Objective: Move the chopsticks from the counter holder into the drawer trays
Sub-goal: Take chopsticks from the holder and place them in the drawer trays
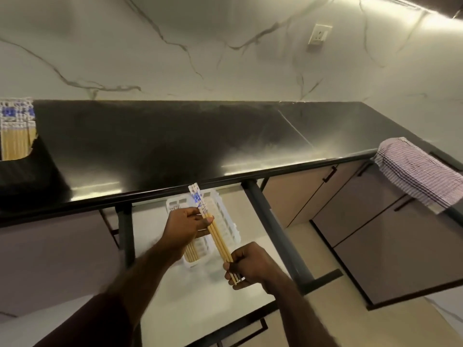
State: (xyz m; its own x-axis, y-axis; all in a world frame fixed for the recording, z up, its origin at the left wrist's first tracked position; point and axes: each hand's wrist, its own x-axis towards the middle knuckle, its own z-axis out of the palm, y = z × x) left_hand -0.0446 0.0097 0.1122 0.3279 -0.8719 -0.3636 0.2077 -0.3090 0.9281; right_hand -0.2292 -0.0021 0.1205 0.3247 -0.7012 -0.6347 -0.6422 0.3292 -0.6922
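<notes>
A small bundle of wooden chopsticks [217,236] with blue-and-white patterned tops is held over the open drawer [175,309]. My left hand [186,227] grips the bundle near its patterned end. Around its thin tips my right hand [249,265] is closed. Under the bundle lies a white slotted tray [229,227], with a few chopsticks [191,252] lying in its left compartment. At the far left of the counter, the black holder [27,176] still carries many upright chopsticks [15,128].
The black counter [175,146] runs across the view, with its front edge above the drawer. A striped cloth [418,171] hangs over the counter's right end. Closed cabinet doors [375,234] stand to the right. A wall socket [319,33] sits on the marble backsplash.
</notes>
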